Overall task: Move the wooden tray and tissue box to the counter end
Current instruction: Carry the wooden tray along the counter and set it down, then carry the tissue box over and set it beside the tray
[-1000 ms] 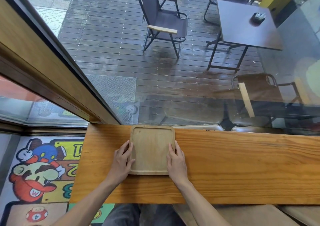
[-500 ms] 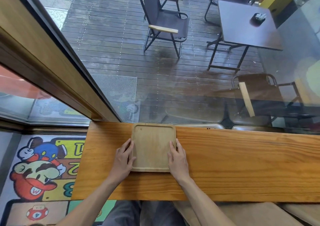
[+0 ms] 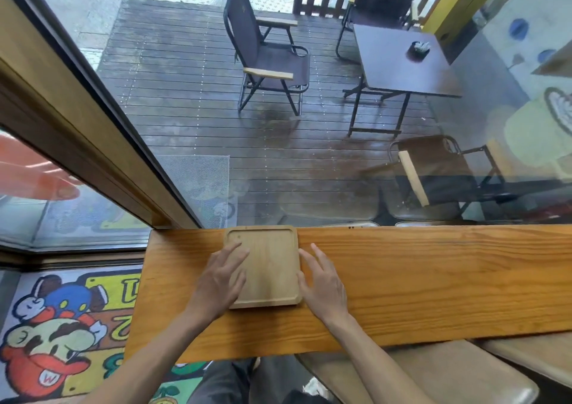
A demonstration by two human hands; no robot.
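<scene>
A square wooden tray (image 3: 269,264) lies flat on the long wooden counter (image 3: 418,279), near the counter's left end and against the window. My left hand (image 3: 221,279) hovers over the tray's left rim with its fingers spread, holding nothing. My right hand (image 3: 322,282) rests just off the tray's right edge, fingers apart and also holding nothing. No tissue box is in view.
A glass window (image 3: 278,124) rises straight behind the counter, with a wooden frame (image 3: 77,131) slanting at the left. Stool seats (image 3: 433,375) sit below the counter's near edge at the right. A cartoon floor mat (image 3: 55,335) lies left of the counter.
Both hands have let go of the tray's sides and lifted, with fingers spreading. The tray now lies against the window edge; the view has tilted up a little.
</scene>
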